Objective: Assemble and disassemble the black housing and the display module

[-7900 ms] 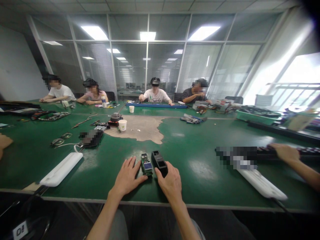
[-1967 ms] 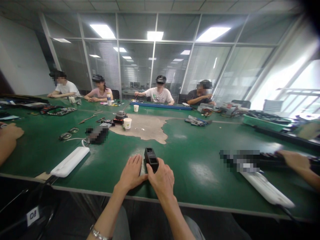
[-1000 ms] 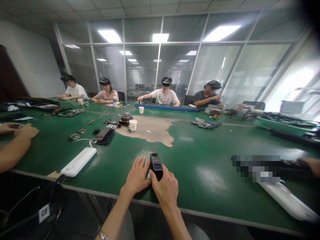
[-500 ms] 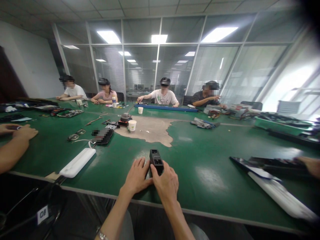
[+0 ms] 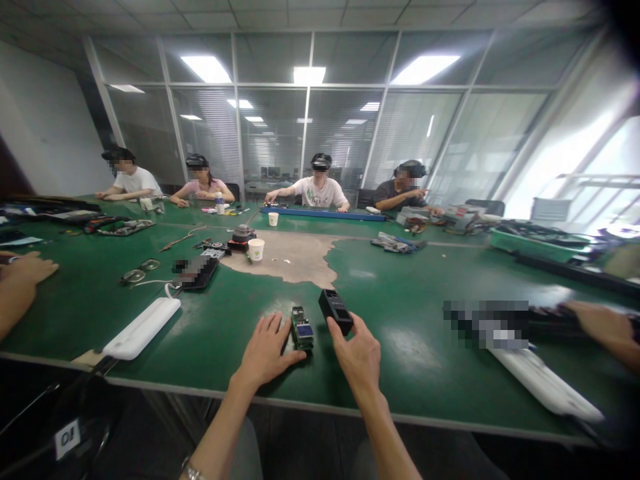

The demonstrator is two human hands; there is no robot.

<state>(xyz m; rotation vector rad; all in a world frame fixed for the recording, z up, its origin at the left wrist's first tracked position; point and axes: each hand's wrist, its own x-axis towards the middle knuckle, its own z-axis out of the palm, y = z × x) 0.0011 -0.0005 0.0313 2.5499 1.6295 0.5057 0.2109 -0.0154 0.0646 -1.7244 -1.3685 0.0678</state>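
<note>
A black plastic housing [image 5: 335, 309] with rectangular cut-outs is held between the thumb and fingers of my right hand [image 5: 358, 351], tilted and to the right of the circuit board. The green circuit board [image 5: 303, 331], with a small blue-violet display, lies uncovered on the table in front of me. My left hand [image 5: 270, 352] rests flat on the table just left of the board, fingers stretched out and thumb reaching along its near end. Whether my left fingertips touch the board I cannot tell.
A white power strip [image 5: 144, 329] lies to the left, and another white strip [image 5: 545, 381] to the right beside a co-worker's hand [image 5: 603, 327]. Paper cup [image 5: 256, 251], glasses [image 5: 134, 275] and gloves [image 5: 395, 243] lie farther back. Several people sit across the green table [image 5: 390, 287].
Half a second ago the housing covered the board. My right hand has moved it right, exposing the board, much as 7.9 s ago. My left hand stays beside the board.
</note>
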